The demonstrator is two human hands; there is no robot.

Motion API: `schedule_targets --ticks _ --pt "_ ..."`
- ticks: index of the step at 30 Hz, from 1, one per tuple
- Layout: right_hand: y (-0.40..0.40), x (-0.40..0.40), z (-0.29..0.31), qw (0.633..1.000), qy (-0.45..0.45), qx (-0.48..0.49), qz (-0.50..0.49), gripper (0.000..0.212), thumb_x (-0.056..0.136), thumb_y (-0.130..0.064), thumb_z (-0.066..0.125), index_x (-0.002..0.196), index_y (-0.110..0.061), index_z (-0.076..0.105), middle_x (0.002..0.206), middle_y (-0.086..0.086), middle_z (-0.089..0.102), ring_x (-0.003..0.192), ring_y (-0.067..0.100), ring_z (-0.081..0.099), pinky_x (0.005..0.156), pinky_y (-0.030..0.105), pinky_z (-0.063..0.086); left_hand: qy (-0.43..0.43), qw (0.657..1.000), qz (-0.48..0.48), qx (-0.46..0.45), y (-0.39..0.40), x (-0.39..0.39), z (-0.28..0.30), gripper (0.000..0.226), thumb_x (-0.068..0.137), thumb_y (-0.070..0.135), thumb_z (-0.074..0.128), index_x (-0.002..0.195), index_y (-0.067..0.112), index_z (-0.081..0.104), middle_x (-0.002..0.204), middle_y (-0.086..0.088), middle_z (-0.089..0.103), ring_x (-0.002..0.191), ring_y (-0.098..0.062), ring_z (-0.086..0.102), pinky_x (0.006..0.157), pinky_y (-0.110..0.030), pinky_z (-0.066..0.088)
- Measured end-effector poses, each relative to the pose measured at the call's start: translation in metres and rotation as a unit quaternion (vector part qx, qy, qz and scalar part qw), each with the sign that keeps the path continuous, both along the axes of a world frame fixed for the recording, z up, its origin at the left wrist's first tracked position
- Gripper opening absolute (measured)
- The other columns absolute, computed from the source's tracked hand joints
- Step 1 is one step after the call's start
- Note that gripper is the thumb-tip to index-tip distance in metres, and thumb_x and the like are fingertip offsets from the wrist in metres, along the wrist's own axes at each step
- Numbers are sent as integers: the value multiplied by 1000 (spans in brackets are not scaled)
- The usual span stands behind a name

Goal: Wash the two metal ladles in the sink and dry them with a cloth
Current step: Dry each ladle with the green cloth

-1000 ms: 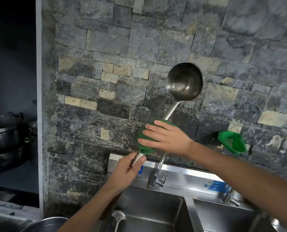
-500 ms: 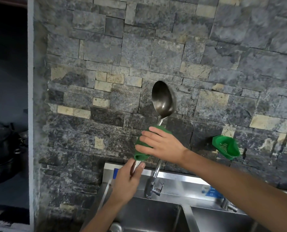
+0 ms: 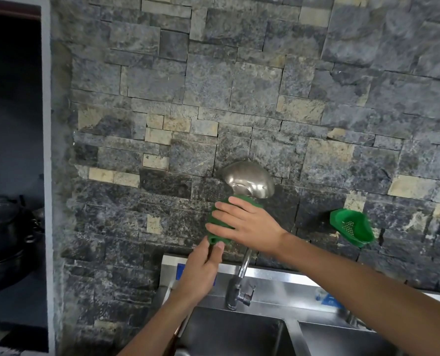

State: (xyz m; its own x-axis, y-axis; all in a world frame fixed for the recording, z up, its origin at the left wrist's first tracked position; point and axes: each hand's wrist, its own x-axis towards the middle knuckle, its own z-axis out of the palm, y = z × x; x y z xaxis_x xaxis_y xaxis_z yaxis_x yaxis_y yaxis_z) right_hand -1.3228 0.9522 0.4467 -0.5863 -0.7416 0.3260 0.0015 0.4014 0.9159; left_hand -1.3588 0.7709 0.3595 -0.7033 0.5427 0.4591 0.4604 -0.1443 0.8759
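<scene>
A metal ladle (image 3: 248, 179) stands upright in front of the stone wall, its bowl turned so the rounded back faces me. My left hand (image 3: 201, 271) grips the lower end of its handle. My right hand (image 3: 244, 224) wraps a green cloth (image 3: 215, 222) around the handle just under the bowl, fingers laid across the cloth. The handle between the two hands is hidden by the cloth. The steel sink (image 3: 234, 332) lies below. The second ladle is not visible.
A chrome tap (image 3: 240, 283) rises at the sink's back edge, right under my hands. A green strainer basket (image 3: 352, 227) hangs on the wall to the right. Dark stacked pots (image 3: 3, 240) sit at the left. A second basin (image 3: 342, 340) adjoins on the right.
The ladle has come down and turned, so the bowl's back now faces me. The cloth in my right hand has slid up the handle to just below the bowl.
</scene>
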Motion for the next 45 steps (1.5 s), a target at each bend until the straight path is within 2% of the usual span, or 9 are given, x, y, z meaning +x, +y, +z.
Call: schedule_targets --ticks 4,10,12,17,22,28,35,39,45 --pt "9 3 7 1000 -3 22 -9 45 107 -7 40 144 -28 54 144 0 60 140 22 50 123 39 27 13 999 27 30 3 -4 -9 19 101 44 51 110 32 63 79 29 63 75 9 57 77 -16 43" --pt "26 19 10 999 -40 28 0 47 105 -9 47 147 -30 52 148 -1 57 144 24 46 123 41 30 -14 998 20 62 7 -15 -20 33 98 40 54 130 40 62 91 -8 73 71 -26 64 72 -46 52" --pt "34 27 15 999 -48 15 -6 51 101 -8 44 146 -29 54 147 0 58 144 25 46 123 42 27 -32 998 37 46 6 -22 -31 47 94 46 53 139 30 57 77 -14 64 65 -15 63 70 -37 50" --pt "45 40 45 996 -9 -77 -43 71 82 -3 58 149 -25 49 148 7 57 143 30 42 124 43 18 -39 998 41 -5 2 -25 -60 41 98 31 60 139 33 54 56 8 53 56 -7 51 58 -29 43" --pt "31 35 38 977 -21 -173 -122 75 77 -16 71 148 -31 49 150 7 55 144 31 45 122 51 26 -49 999 -6 6 6 -2 -68 37 95 20 65 129 33 63 59 -1 62 48 -8 47 49 -23 41" --pt "15 37 7 928 -84 -342 -124 66 82 -30 40 146 -40 52 155 -4 48 148 24 38 113 58 39 -67 994 49 72 7 12 -72 38 86 14 76 111 41 71 55 2 62 56 -3 55 59 -18 45" --pt "13 37 -3 982 -20 -189 -14 39 97 -47 54 131 -35 67 148 -3 58 141 26 50 111 59 37 -10 997 41 60 9 8 -50 43 83 54 68 126 49 63 66 18 66 62 6 55 64 -15 45" --pt "17 30 12 993 -3 -118 -15 35 101 -44 53 132 -34 65 147 -1 58 139 25 52 110 57 40 25 999 40 24 10 4 -36 52 88 52 63 133 68 42 83 12 73 73 6 60 72 -6 44" --pt "13 20 48 996 -2 -87 14 36 109 -36 37 131 -31 66 144 1 61 137 23 53 116 57 36 -52 995 -17 88 28 -3 -4 25 97 32 57 120 41 62 60 -5 52 52 -12 49 51 -23 42"
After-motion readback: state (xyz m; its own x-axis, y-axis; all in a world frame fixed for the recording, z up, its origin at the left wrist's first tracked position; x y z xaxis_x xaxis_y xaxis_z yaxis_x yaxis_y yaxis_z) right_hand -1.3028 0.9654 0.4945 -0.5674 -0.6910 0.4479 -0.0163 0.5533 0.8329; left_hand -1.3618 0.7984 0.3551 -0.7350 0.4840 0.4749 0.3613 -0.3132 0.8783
